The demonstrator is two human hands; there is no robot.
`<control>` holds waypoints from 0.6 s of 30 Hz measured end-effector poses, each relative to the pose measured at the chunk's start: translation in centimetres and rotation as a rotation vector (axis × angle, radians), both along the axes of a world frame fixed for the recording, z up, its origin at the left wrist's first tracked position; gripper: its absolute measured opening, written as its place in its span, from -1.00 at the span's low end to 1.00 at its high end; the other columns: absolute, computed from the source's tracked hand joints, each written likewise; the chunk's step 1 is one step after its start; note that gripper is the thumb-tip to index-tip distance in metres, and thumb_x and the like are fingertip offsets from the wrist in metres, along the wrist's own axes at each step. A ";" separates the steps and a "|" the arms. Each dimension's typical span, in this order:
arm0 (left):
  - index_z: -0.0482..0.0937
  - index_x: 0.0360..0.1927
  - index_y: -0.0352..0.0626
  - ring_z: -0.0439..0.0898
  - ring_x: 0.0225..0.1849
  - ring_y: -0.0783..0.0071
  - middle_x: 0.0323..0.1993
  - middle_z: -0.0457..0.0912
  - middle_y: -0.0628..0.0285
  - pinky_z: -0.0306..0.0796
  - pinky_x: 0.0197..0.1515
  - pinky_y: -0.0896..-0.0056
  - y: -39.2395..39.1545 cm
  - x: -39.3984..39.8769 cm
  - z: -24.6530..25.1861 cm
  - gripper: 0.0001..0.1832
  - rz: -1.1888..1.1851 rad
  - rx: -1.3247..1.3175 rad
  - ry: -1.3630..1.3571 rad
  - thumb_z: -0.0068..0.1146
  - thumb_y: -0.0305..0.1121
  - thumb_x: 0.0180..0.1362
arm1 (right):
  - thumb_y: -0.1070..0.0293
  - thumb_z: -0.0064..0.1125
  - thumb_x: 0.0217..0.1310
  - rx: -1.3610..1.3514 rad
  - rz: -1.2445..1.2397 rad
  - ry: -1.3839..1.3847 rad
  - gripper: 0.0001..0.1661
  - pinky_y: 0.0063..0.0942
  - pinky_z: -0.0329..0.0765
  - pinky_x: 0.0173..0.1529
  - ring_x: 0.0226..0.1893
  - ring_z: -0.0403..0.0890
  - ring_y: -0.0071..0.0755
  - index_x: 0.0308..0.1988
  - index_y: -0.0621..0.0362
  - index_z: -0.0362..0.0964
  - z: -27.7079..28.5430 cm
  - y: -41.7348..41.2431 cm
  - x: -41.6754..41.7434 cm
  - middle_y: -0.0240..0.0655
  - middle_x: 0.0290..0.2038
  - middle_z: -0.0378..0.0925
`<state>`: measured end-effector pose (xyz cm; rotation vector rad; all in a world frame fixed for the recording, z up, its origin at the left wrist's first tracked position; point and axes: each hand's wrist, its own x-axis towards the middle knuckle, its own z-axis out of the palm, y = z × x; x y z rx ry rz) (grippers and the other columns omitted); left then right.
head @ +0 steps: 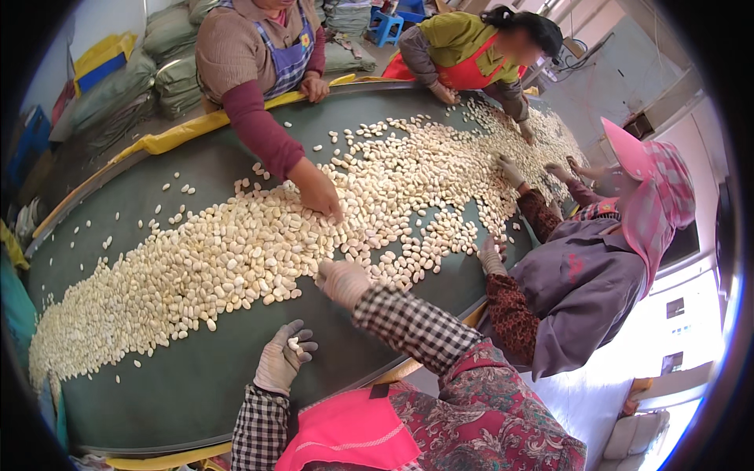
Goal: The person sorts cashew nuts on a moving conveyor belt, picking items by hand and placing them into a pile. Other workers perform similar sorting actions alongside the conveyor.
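Note:
A broad bank of large whitish beans [235, 259] lies across a dark green conveyor belt [235, 377]. My left hand [281, 358], in a pale glove with greyish fingertips, is turned partly palm up near the belt's front edge. One or more white beans [294, 344] rest against its half-curled fingers. Farther in, my right hand [344, 282], also gloved, reaches to the near side of the bank, back of the hand up. Its fingertips are bent down beside the beans; whether it grips any is hidden. Both of my sleeves are black-and-white checked.
Across the belt, a co-worker's bare hand [318, 191] touches the beans. Another co-worker in a red apron [471, 65] leans over the far end. At right, a co-worker's gloved hand [492, 254] is near mine. Yellow covering [194, 126] lines the far rim; stacked sacks [177, 82] stand behind.

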<state>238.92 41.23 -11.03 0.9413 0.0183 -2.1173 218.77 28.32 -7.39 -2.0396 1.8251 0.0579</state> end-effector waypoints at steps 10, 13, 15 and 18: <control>0.55 -0.08 -0.26 0.60 -0.39 0.42 -0.33 0.61 0.21 0.46 -0.39 0.52 1.9 3.5 -1.0 -0.66 0.055 -0.017 -0.082 0.00 -0.14 0.46 | 0.31 0.17 0.20 -0.251 0.078 -0.074 -0.45 -0.04 0.55 0.11 0.08 0.55 0.13 0.21 -0.03 0.43 -0.7 -0.5 1.1 -0.08 0.21 0.47; 0.55 -0.08 -0.25 0.60 -0.40 0.43 -0.35 0.62 0.21 0.46 -0.38 0.52 2.9 5.6 -1.7 -0.67 0.070 -0.005 -0.090 0.05 -0.14 0.43 | 0.28 0.23 0.16 -0.271 0.138 -0.107 -0.39 -0.04 0.36 0.31 0.31 0.35 0.08 0.25 -0.10 0.41 -3.2 -0.6 3.4 -0.18 0.30 0.39; 0.57 -0.09 -0.23 0.61 -0.40 0.44 -0.36 0.62 0.23 0.46 -0.39 0.52 3.2 6.6 -1.8 -0.68 0.090 0.012 -0.020 0.09 -0.13 0.42 | 0.29 0.23 0.13 -0.293 0.183 -0.165 -0.50 -0.02 0.32 0.31 0.33 0.33 -0.04 0.12 -0.12 0.48 -4.2 0.8 5.1 -0.25 0.27 0.40; 0.58 -0.10 -0.20 0.62 -0.39 0.44 -0.34 0.63 0.25 0.46 -0.40 0.52 3.8 7.8 -1.7 -0.69 0.106 0.031 -0.019 0.09 -0.13 0.42 | 0.30 0.25 0.12 -0.322 0.334 -0.226 -0.56 -0.05 0.30 0.31 0.32 0.34 -0.09 0.05 -0.13 0.51 -4.5 3.3 4.6 -0.31 0.19 0.44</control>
